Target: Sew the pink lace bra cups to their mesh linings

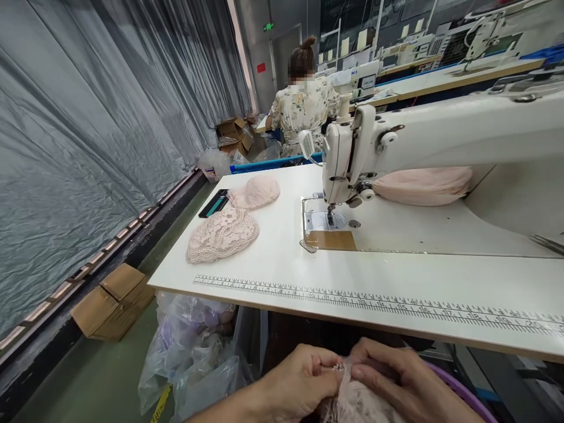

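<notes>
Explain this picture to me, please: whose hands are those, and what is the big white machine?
The camera sits on a person's head and looks down, so the two hands at the bottom are that person's own. The left hand and right hand both pinch a pink lace piece below the table edge. The big white thing is a sewing machine on a white table with a printed ruler along its front. A lace cup and a paler cup lie to its left, beside a dark flat object. Another person works farther back.
</notes>
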### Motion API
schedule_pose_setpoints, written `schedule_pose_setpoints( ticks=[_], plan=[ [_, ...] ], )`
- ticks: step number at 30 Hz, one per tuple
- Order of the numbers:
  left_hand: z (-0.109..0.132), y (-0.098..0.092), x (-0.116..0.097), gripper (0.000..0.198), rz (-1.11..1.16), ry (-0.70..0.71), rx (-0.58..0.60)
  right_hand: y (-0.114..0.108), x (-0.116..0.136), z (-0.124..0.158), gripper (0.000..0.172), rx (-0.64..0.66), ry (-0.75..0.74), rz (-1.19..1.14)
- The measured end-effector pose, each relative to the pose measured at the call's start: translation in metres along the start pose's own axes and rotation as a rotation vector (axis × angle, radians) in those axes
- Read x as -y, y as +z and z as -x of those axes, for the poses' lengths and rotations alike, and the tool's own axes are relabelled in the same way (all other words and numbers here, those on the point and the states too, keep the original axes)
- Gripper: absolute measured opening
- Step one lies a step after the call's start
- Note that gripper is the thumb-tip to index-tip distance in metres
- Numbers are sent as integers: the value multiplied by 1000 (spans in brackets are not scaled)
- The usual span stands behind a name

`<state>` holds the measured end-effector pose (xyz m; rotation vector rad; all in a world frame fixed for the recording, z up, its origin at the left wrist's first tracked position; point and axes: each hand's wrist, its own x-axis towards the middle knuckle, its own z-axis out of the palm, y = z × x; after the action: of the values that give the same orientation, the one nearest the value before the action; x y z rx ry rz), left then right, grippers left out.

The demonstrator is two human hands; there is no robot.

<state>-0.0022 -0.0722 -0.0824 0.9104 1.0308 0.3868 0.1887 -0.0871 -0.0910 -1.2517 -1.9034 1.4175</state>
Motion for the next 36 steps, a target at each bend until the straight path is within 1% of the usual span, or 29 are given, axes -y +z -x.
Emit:
schedule_pose_setpoints(
  ticks=[2, 4, 8, 11, 14, 17, 23, 24, 27, 29, 32, 34, 36],
  plan=[
    [-1, 2, -4, 36, 164, -65, 80, -1, -3, -11, 31, -6, 113, 50],
    [-2, 0, -9, 30, 257, -116, 133, -2, -4, -15, 29, 2, 171, 62],
    [-3, -7, -16, 24, 241, -112, 183, -6, -1, -14, 30, 7, 191, 42],
    [-5, -12, -20, 30, 236, -116, 233, -11, 4, -15, 27, 5, 174, 42],
    [-5, -15, -23, 38, 243, -131, 275, -15, 7, -17, 27, 40, 159, 2],
    [-3, -16, -25, 39, 215, -89, 304, -16, 6, -19, 28, 68, 155, -42],
    [2, -15, -25, 32, 61, 26, 292, -15, 4, -21, 26, 94, 156, -33],
    [3, -15, -23, 33, 48, 33, 291, -14, 4, -21, 25, 98, 159, -31],
    [2, -15, -19, 51, 42, 42, 263, -12, 6, -21, 21, 118, 175, -53],
    [2, -14, -16, 56, 19, 50, 215, -10, 9, -22, 19, 119, 178, -51],
    [1, -14, -13, 55, -29, 80, 112, -9, 13, -25, 20, 93, 174, -17],
    [2, -15, -11, 54, 13, 73, 55, -10, 14, -26, 23, 97, 178, -11],
    [3, -20, -10, 53, 87, 44, 29, -13, 12, -25, 25, 142, 187, -22]
  ],
)
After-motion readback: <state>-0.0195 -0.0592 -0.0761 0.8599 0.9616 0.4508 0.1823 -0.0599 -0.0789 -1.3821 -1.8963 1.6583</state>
